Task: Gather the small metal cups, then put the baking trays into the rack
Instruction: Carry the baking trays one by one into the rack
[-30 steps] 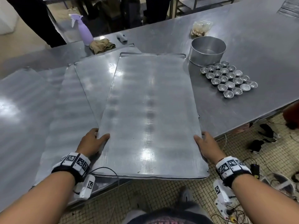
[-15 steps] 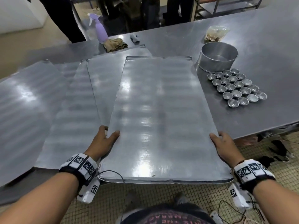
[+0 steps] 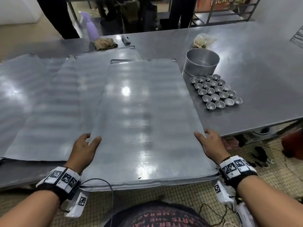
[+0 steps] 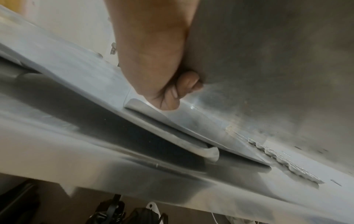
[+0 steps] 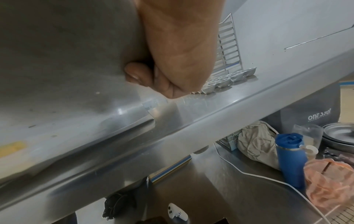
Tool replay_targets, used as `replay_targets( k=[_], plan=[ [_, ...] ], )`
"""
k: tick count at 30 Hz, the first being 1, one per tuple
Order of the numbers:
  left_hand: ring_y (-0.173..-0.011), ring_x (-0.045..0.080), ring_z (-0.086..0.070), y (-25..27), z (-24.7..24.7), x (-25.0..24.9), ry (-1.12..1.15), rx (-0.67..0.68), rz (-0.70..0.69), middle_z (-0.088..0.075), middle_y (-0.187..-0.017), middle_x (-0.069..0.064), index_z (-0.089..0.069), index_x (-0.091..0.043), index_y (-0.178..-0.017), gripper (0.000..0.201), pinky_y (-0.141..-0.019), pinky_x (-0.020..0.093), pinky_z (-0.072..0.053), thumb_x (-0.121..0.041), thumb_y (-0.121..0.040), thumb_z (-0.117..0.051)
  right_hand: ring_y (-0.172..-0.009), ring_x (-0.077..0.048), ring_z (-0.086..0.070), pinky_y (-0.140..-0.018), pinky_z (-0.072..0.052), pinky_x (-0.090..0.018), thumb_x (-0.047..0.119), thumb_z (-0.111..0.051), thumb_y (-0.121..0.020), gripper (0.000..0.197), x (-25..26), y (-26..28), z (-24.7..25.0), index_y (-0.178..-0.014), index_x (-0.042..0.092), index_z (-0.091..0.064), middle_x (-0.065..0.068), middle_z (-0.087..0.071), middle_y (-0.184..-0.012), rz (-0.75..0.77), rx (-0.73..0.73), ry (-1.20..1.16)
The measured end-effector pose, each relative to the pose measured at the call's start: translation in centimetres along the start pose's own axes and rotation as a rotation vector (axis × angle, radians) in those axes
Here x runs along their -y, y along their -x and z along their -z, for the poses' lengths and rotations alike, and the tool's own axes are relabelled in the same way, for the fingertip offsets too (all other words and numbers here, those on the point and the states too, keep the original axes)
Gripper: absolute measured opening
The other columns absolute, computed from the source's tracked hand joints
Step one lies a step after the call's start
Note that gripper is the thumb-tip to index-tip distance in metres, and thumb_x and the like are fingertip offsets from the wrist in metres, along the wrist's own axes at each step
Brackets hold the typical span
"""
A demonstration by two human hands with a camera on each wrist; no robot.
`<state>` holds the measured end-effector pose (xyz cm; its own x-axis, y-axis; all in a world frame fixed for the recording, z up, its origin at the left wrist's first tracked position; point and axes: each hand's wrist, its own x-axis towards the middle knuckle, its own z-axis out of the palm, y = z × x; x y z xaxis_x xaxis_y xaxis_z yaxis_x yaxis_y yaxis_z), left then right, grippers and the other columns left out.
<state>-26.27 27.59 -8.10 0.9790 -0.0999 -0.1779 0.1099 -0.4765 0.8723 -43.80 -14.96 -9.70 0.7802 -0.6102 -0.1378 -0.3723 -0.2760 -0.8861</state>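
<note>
Commercial bakery kitchen: steel worktable [image 3: 246, 51], baking trays [image 3: 144, 120], tray rack [image 5: 229, 45], tart cups [image 3: 214, 91]

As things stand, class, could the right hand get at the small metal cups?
Probably not yet: the right hand grips the baking tray with the left hand. Bare table lies between it and the small metal cups, so the path is free once that grip is released.

The baking tray [image 3: 146, 122] is showing as brushed metal with a glossy glare patch and fine scratches, while its underside [image 4: 277, 60] is looking duller and speckled. Right of the tray, the small cups [image 3: 214, 93] are gleaming as polished metal on the matt steel table [image 3: 262, 66]. Beyond the tray's far edge, a rag [image 3: 105, 44] is lying crumpled, probably cloth.
</note>
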Motion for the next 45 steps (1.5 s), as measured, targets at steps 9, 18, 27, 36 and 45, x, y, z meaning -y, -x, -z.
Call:
replay_targets(
  k=[9, 18, 27, 36, 45],
  plan=[
    [-0.069, -0.001, -0.066, 2.0, 2.5, -4.0, 0.029, -0.176, -0.127, -0.068, -0.086, -0.004, -0.061, -0.022, -0.097, 0.004, -0.056, 0.008, -0.047, -0.024, -0.100, -0.059, -0.074, 0.010, -0.062, -0.067, -0.044, -0.010, 0.025, -0.063, -0.097, 0.012, 5.9, -1.3, 1.4, -0.094, 0.014, -0.065, 0.008, -0.068, -0.087, 0.183, -0.058, 0.024],
    [-0.073, 0.008, -0.066, 1.0, 15.4, -10.0, 0.088, -0.507, -0.287, -0.071, -0.087, -0.003, -0.063, -0.013, -0.109, 0.019, -0.073, 0.039, -0.055, -0.029, -0.099, -0.061, -0.076, 0.002, -0.068, -0.068, -0.054, -0.016, 0.033, -0.062, -0.097, 0.020, 21.7, -6.0, -3.6, -0.106, 0.016, -0.064, 0.000, -0.070, -0.094, 0.461, 0.021, -0.073],
    [-0.094, 0.025, -0.072, 6.2, 33.6, -12.4, 0.110, -0.842, -0.358, -0.075, -0.100, 0.002, -0.066, -0.032, -0.092, 0.030, -0.087, 0.052, -0.058, -0.058, -0.078, -0.064, -0.066, 0.006, -0.063, -0.063, -0.054, -0.017, 0.031, -0.062, -0.097, 0.016, 39.0, -5.5, -16.8, -0.105, 0.016, -0.064, 0.000, -0.069, -0.090, 0.755, 0.155, -0.255],
    [-0.083, 0.021, -0.070, 17.4, 45.2, -7.8, 0.003, -1.234, -0.306, -0.073, -0.092, 0.001, -0.064, -0.023, -0.099, 0.017, -0.078, 0.037, -0.055, -0.038, -0.090, -0.066, -0.061, 0.004, -0.059, -0.053, -0.041, -0.002, 0.023, -0.060, -0.098, 0.012, 50.3, 2.4, -33.2, -0.099, 0.012, -0.063, 0.005, -0.062, -0.077, 0.956, 0.450, -0.367],
    [-0.075, 0.005, -0.062, 31.9, 43.3, -2.9, -0.127, -1.621, -0.042, -0.068, -0.086, -0.010, -0.063, -0.021, -0.101, 0.016, -0.074, 0.030, -0.046, -0.035, -0.094, -0.064, -0.042, -0.006, -0.049, -0.042, -0.039, -0.017, 0.041, -0.061, -0.095, 0.022, 53.6, 11.7, -46.4, -0.088, 0.020, -0.058, 0.007, -0.058, -0.052, 1.001, 0.995, -0.492]
  ],
)
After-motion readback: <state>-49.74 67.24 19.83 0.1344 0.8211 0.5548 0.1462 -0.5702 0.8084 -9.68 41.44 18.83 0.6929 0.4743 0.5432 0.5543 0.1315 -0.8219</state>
